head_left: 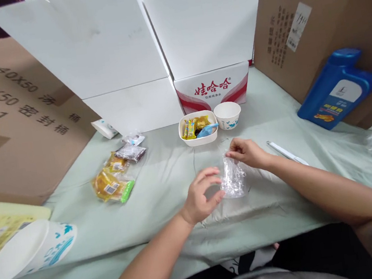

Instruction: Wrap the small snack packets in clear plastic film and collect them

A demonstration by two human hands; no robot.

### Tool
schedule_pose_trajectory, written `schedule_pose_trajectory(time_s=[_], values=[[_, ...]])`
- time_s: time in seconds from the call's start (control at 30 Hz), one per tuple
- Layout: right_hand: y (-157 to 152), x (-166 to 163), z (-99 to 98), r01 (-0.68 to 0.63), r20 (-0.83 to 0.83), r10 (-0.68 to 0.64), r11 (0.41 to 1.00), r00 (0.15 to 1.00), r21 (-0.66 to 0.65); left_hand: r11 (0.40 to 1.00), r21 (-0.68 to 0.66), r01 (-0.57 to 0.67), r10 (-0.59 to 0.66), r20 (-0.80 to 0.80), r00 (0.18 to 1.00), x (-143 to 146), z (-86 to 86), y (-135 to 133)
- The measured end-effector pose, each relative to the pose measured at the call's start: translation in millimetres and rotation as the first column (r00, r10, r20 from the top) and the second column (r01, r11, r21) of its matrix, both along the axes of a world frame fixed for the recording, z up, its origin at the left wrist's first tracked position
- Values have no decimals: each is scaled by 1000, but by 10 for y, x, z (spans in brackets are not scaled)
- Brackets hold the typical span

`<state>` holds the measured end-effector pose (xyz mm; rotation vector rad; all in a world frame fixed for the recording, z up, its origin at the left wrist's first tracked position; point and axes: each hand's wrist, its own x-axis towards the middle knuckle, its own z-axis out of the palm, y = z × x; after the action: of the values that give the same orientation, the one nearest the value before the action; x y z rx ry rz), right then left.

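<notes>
A crumpled clear plastic bag lies on the green cloth in front of me. My right hand pinches its upper end between thumb and fingers. Left of the bag is my left hand, its fingers apart and curved toward the plastic; whether the fingertips touch it I cannot tell. Beyond the bag stands a white oval tub with yellow-wrapped snacks and a blue packet inside. A white paper bowl with a blue-green print stands against the tub's right side.
Several packaged snacks lie to the left, near a large paper cup on its side. A white pen-like object and a blue bottle are on the right. Cardboard boxes wall in the back and sides.
</notes>
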<state>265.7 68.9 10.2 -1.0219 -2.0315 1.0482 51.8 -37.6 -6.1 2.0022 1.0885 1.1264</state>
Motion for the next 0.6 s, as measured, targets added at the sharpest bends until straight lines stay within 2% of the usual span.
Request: schedule_pose_trajectory(time_s=[0.03,0.07,0.1,0.17,0.23,0.3,0.33,0.4,0.43,0.5,0.57,0.6], values=[[-55,3,32,1,-62,-4,998,998,-57,994,-59,-88,93,85,992,23,-6,2],[-116,-8,52,-10,-108,-1,995,994,-97,980,-155,-124,149,166,975,56,-16,4],[-179,-32,60,-25,-137,8,993,991,-117,960,-265,-96,163,246,955,96,-27,4],[-284,-101,41,-47,-164,29,993,986,-107,880,-465,103,90,376,922,181,-46,-11],[-333,-158,-6,-46,-176,32,996,984,-79,735,-615,285,17,436,900,244,-54,-41],[-330,-164,-47,23,-163,-29,999,986,-38,603,-725,334,46,449,892,266,-51,-65],[-320,-144,-55,86,-147,-84,996,986,7,562,-761,325,101,453,886,261,-46,-66],[-314,-74,-45,187,-116,-168,965,979,185,558,-782,280,258,483,837,231,-33,-39],[-325,-37,-31,181,-101,-157,934,982,307,570,-782,253,338,503,795,210,-25,-13],[-384,10,-11,11,-12,-5,834,1000,552,589,-781,209,462,537,706,169,-3,52],[-472,1,-28,-225,163,155,670,974,707,589,-783,201,524,559,643,133,20,110],[-516,-22,-53,-305,242,187,595,952,744,585,-783,212,536,569,624,118,31,131]])
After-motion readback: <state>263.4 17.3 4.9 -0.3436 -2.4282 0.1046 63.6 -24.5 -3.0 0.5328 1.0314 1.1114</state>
